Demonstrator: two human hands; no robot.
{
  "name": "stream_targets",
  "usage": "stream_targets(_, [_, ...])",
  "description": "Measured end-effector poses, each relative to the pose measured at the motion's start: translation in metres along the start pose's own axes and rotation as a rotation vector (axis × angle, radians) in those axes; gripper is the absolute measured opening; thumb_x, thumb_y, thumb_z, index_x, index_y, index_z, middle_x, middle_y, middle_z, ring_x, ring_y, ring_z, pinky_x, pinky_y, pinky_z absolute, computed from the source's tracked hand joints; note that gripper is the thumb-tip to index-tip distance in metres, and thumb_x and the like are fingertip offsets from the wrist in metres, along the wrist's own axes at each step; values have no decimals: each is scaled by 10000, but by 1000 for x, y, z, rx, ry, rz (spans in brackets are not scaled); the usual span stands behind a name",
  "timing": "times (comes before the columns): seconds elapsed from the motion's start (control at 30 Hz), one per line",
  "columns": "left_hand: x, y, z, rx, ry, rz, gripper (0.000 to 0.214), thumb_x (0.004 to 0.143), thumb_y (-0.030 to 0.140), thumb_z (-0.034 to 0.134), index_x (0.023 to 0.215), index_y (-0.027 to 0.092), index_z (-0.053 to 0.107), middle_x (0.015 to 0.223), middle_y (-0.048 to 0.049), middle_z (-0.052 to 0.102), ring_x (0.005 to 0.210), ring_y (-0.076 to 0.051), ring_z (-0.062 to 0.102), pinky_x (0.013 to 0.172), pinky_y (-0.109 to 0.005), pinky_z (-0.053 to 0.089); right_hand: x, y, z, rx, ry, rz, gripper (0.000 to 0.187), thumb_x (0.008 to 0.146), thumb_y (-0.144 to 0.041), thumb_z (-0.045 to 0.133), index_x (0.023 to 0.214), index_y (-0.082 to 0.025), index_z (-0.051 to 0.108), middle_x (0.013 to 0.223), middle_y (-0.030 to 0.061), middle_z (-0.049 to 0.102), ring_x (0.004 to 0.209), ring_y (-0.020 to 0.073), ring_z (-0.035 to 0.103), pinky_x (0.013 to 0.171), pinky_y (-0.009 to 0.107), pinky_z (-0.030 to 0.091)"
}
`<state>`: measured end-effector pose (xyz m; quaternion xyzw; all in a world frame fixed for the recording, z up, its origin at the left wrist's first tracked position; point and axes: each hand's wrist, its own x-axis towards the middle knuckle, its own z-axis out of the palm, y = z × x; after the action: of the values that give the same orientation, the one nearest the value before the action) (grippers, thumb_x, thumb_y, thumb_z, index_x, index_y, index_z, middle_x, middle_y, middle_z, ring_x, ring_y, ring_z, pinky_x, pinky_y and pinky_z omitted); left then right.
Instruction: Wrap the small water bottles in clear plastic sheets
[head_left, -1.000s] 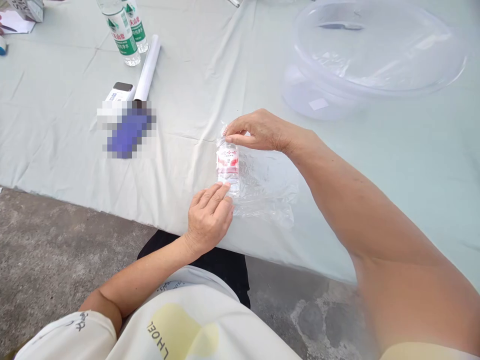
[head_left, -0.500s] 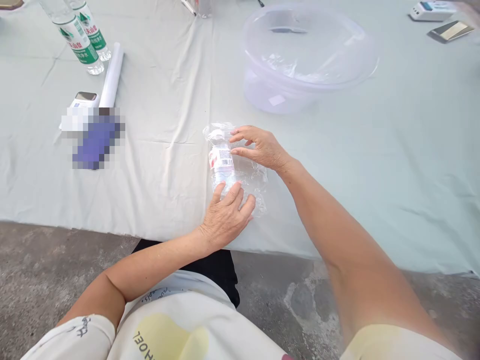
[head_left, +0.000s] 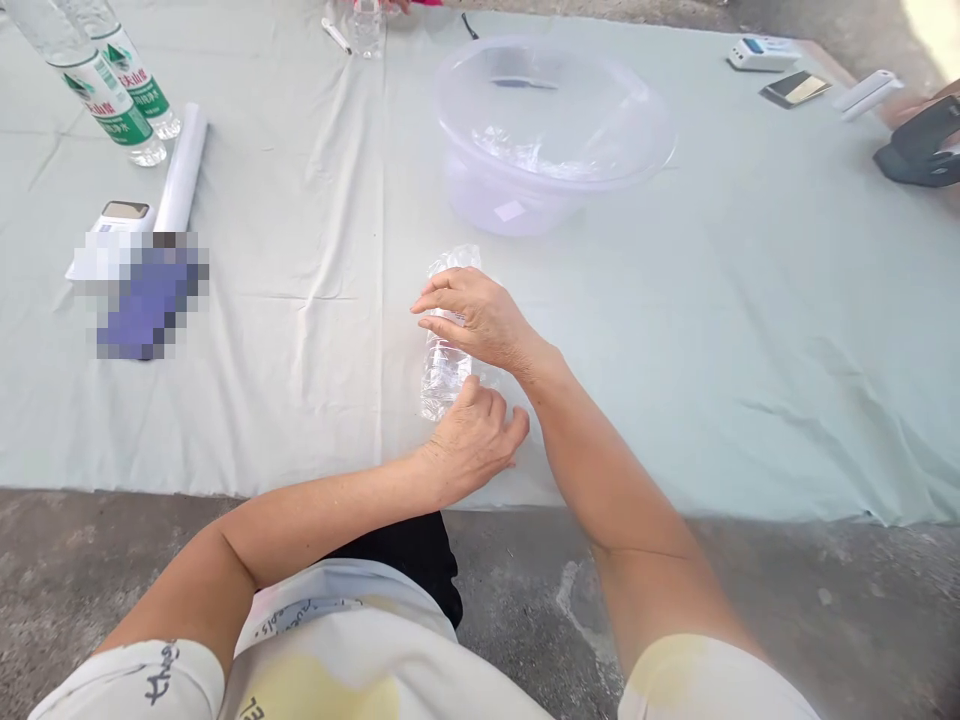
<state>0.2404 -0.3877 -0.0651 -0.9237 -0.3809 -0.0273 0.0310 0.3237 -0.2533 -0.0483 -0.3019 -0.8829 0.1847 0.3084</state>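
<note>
A small bottle (head_left: 448, 365) lies on the cloth, loosely wrapped in clear plastic film (head_left: 457, 258). Across its upper part rests my right hand (head_left: 480, 312), fingers stretched out flat and pointing left, hiding most of the label. My left hand (head_left: 480, 440) is at the bottle's near end, fingers curled and its raised fingertip close to the bottle's base. Loose film reaches rightward between the two hands. Whether the curled left fingers pinch the film is hidden.
A clear plastic basin (head_left: 495, 195) stands beyond my hands. To the left are two water bottles (head_left: 112, 115), a white roll (head_left: 182, 165), a white device (head_left: 120, 215) and a blurred purple item (head_left: 146, 305). Phones and devices (head_left: 795, 90) lie far right. Another person's hand (head_left: 397, 5) shows at the back.
My right hand has moved left over the bottle, covering its label. The bottle appears turned, and the film around it lies differently. My left fingers have curled in. The view has shifted right.
</note>
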Motion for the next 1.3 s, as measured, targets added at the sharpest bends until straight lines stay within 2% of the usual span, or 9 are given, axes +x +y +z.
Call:
stream_targets(0.13, [-7,10,3,-142,79,154,458,941,444,652,1249,106,623,1095,-185,699,1023,-328,654,1052,-566,380,-14,10,0,-56,68,130,128,902,-277,653,826,-247,752,1025,62,687,967,241,609,790,394,515])
stream_targets(0.27, [-33,9,0,-445,279,352,263,1032,375,486,1081,186,663,994,-76,727,870,-191,653,866,-368,460,-45,18,-12,62,187,304,72,858,-259,650,845,-253,720,1087,47,678,835,192,604,681,349,513])
stream_targets(0.4, [-37,-21,-7,-546,448,-205,298,1053,317,390,1067,175,652,962,-89,713,897,-205,634,799,-347,443,-80,21,-21,166,305,457,71,835,-254,630,892,-255,672,1183,36,673,751,145,600,677,332,534])
stream_targets(0.5, [-19,-44,-6,-461,252,-563,445,991,561,500,1017,150,670,1005,-141,686,924,-277,603,802,-410,427,-95,19,-22,238,376,577,75,822,-265,625,893,-250,645,1229,36,677,815,155,650,693,327,548])
stream_targets(0.6, [3,-46,-2,-451,55,-599,599,909,730,521,850,151,666,966,-154,642,946,-304,568,826,-437,410,-99,12,-18,294,408,733,75,820,-276,624,890,-248,621,1231,27,694,727,140,646,632,313,532])
stream_targets(0.7, [17,-32,1,-507,8,-590,604,833,755,616,853,151,642,956,-141,610,962,-303,550,840,-436,414,-100,7,-9,357,470,806,97,839,-299,605,924,-255,620,1125,15,721,714,142,633,601,294,515])
stream_targets(0.9, [8,-21,-4,-857,52,-700,526,734,405,812,1106,142,549,1113,-138,604,974,-277,582,791,-396,472,-98,-4,7,482,619,810,131,823,-315,629,931,-242,621,964,9,696,786,157,655,643,294,550])
stream_targets(1.07, [-19,-55,-8,-1496,166,-608,700,756,279,707,1382,218,400,1207,-84,603,982,-216,607,764,-340,516,-76,-29,7,513,721,618,174,838,-329,670,976,-252,599,1123,24,643,892,155,680,695,305,601])
stream_targets(1.3, [-44,-111,-3,-2103,347,-505,668,603,189,747,1233,302,556,1184,-31,595,968,-186,586,751,-342,594,-32,-58,18,385,683,365,188,864,-276,700,1010,-299,584,1100,34,548,1045,199,661,747,345,634])
